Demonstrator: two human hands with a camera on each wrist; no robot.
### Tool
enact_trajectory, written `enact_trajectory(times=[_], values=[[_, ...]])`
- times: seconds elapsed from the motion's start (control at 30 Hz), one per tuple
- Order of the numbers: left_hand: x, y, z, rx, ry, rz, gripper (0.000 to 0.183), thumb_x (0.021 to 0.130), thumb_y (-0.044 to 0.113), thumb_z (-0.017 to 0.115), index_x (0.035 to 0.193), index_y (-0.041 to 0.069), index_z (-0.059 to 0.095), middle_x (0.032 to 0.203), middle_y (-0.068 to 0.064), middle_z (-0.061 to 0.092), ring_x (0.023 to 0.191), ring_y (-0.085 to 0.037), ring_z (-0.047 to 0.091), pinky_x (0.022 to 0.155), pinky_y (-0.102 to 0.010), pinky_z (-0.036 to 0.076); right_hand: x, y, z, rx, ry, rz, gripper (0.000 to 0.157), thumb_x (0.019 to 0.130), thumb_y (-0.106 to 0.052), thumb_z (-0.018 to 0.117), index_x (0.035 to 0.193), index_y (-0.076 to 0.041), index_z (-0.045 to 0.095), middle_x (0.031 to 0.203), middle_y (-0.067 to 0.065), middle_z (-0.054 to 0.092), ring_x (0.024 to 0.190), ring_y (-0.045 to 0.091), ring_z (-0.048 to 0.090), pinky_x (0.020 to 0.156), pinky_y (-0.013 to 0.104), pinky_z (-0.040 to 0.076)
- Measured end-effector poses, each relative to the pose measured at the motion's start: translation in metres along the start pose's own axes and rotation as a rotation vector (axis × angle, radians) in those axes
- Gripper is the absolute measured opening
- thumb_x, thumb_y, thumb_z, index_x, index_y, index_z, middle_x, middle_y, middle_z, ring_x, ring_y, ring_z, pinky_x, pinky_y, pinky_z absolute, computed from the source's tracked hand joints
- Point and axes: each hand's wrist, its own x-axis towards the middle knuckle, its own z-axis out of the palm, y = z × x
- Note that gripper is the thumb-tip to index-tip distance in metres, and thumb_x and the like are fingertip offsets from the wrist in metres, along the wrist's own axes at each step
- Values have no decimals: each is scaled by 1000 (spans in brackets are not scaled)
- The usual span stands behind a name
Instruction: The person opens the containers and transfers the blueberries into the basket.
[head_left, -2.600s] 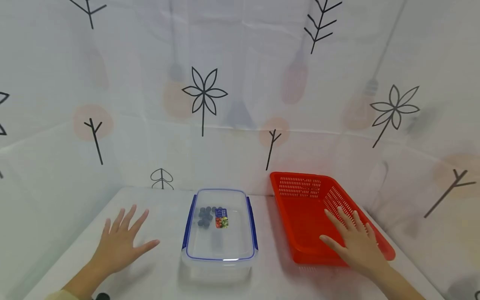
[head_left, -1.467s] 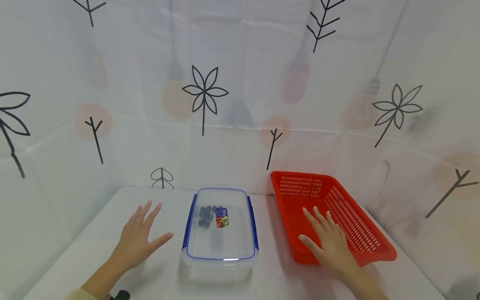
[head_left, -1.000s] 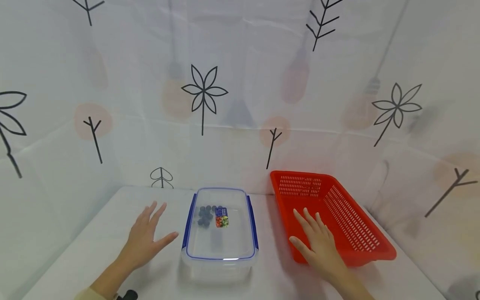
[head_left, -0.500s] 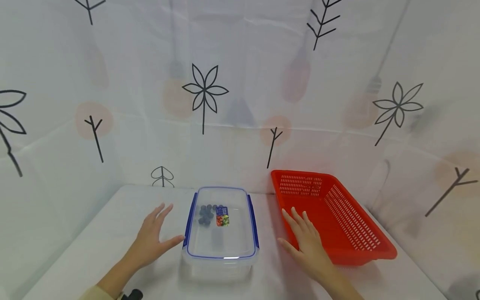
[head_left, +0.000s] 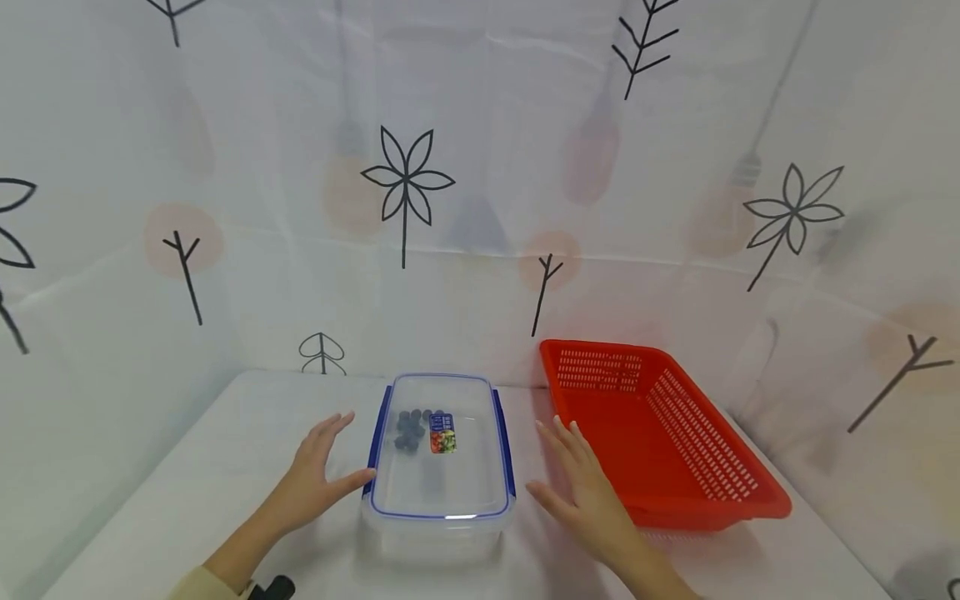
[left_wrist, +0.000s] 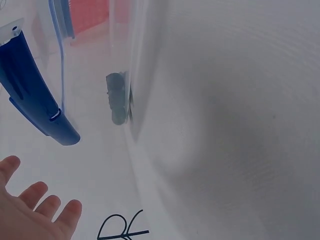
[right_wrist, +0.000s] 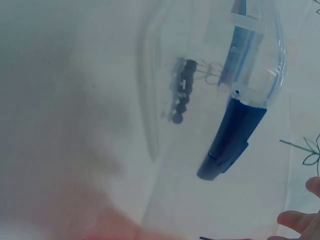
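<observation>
A clear plastic food container [head_left: 465, 492], its lid on and blue-edged, stands mid-table. Through it show several small dark round berries [head_left: 408, 433], grouped toward its left side. My left hand [head_left: 311, 479] hovers beside the left blue latch [left_wrist: 30, 85], fingers spread and thumb tip right at the lid's edge. To the right of the container, my right hand [head_left: 585, 500] is held up with fingers extended, a small gap from the right latch [right_wrist: 232, 135]. Neither hand holds anything.
A red perforated plastic basket [head_left: 622, 450] stands at the right, just beyond my right hand. The white table [head_left: 247, 417] meets a white cloth backdrop [head_left: 480, 300] printed with plants. A fruit-picture label [head_left: 442, 433] is on the lid.
Both hands have moved inward toward the container, the left one rightward and the right one leftward from over the basket. The container and basket have stayed in place.
</observation>
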Motion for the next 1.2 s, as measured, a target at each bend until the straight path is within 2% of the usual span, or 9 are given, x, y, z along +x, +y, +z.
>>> enact_trajectory(times=[0.23, 0.47, 0.63, 0.8, 0.9, 1.0, 1.1, 1.2], values=[[2, 2, 3, -47, -37, -9, 88, 78, 53, 68, 144, 11, 29, 146, -20, 24, 132, -43, 23, 96, -66, 26, 0, -5, 11, 28, 3, -40, 73, 81, -55, 61, 145, -38, 29, 153, -2, 18, 138, 30, 17, 92, 66, 27], [2, 1, 6, -94, -73, -32, 84, 78, 46, 71, 144, 12, 31, 145, -18, 27, 132, -40, 25, 99, -61, 27, 3, -10, 23, 68, -79, 0, 75, 82, -59, 56, 146, -34, 28, 154, -3, 16, 139, 29, 16, 95, 67, 22], [5, -1, 9, -192, -121, -52, 80, 81, 37, 71, 143, 7, 30, 145, -21, 26, 132, -39, 25, 102, -53, 29, 8, -13, 26, 139, -108, 22, 74, 83, -60, 55, 146, -31, 29, 153, 2, 19, 137, 34, 20, 94, 68, 23], [8, -2, 10, -278, -169, -93, 80, 83, 32, 70, 144, 4, 27, 146, -23, 25, 133, -40, 23, 102, -51, 30, 14, -15, 28, 280, -156, 52, 74, 83, -55, 58, 146, -27, 30, 152, 8, 20, 131, 39, 31, 92, 61, 36], [9, -2, 9, -341, -195, -130, 81, 83, 30, 70, 144, 4, 24, 144, -25, 29, 130, -41, 29, 100, -50, 33, 17, -15, 29, 401, -198, 73, 75, 84, -49, 61, 146, -21, 30, 151, 14, 21, 124, 43, 39, 86, 54, 45], [10, -1, 7, -407, -232, -171, 79, 84, 30, 69, 144, 4, 25, 138, -25, 39, 125, -40, 39, 95, -49, 40, 21, -13, 31, 489, -248, 107, 78, 83, -44, 65, 147, -19, 28, 149, 18, 22, 123, 46, 39, 85, 54, 46], [11, 1, 5, -460, -271, -209, 74, 85, 31, 69, 143, 6, 30, 131, -22, 46, 117, -36, 49, 89, -46, 46, 22, -12, 33, 512, -279, 141, 82, 80, -41, 70, 147, -21, 28, 148, 18, 24, 121, 46, 40, 84, 54, 46], [11, 1, 4, -538, -292, -248, 74, 84, 29, 69, 143, 7, 31, 130, -21, 47, 111, -32, 53, 86, -43, 48, 21, -13, 35, 508, -284, 157, 85, 77, -39, 74, 146, -19, 30, 147, 20, 25, 118, 46, 44, 82, 52, 48]])
